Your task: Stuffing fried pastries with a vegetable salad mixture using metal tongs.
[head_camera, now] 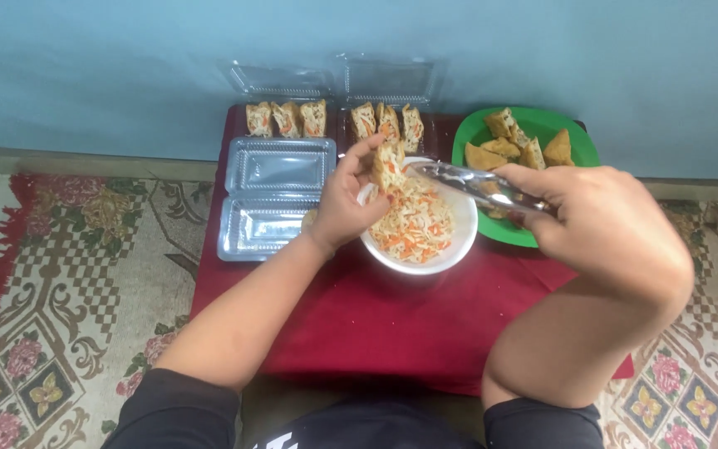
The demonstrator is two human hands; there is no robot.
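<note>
A person sits on a patterned carpet [68, 274] at a low table covered with a red cloth [392, 324]. Farthest left on the cloth lies an open, empty clear plastic box [272, 199]. Behind it, two more clear boxes hold filled tofu pieces, three in the left box [286, 119] and three in the right box [388, 121]. The left hand [344, 204] pinches a split piece of fried tofu [389, 163] between thumb and fingers, holding it just above a white bowl [450, 254] of shredded vegetable filling [413, 220] (pale strands with orange bits). The right hand [604, 220] is closed around metal tongs [475, 185], whose tips meet the tofu's opening. Behind the tongs sits a green plate [579, 145] of plain fried tofu [518, 141]. The tofu looks soft, so a hard push from the tongs could tear it, and loose filling held off-centre could drop onto the cloth.
</note>
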